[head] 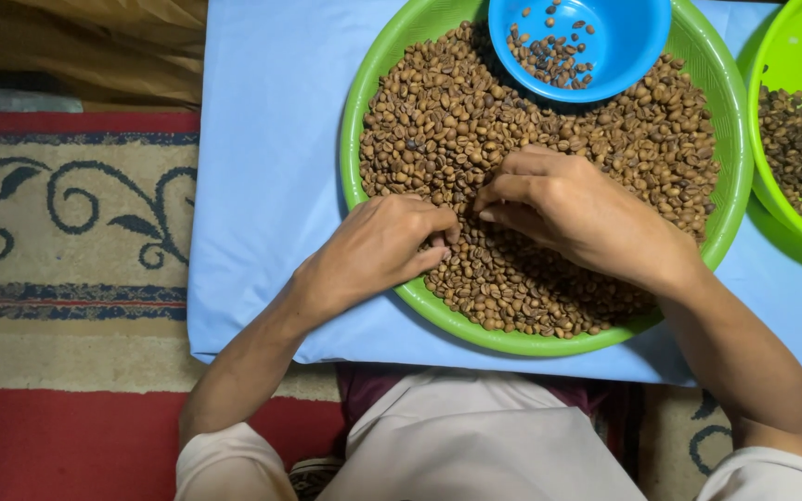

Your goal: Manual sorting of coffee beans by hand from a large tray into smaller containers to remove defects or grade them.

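Note:
A wide green round tray (355,139) is filled with brown coffee beans (438,121). A small blue bowl (624,46) rests on the beans at the tray's far side and holds a few darker beans. My left hand (378,246) lies over the tray's near left rim, fingers curled and pinched among the beans. My right hand (573,209) rests on the beans in the middle of the tray, its fingertips pressed together and meeting the left hand's; whether a bean is held I cannot tell.
A second green tray (791,56) with darker beans sits at the right edge. Both trays stand on a light blue cloth (262,186) over a low surface. A patterned red, beige and blue rug (67,241) lies to the left. My lap is below.

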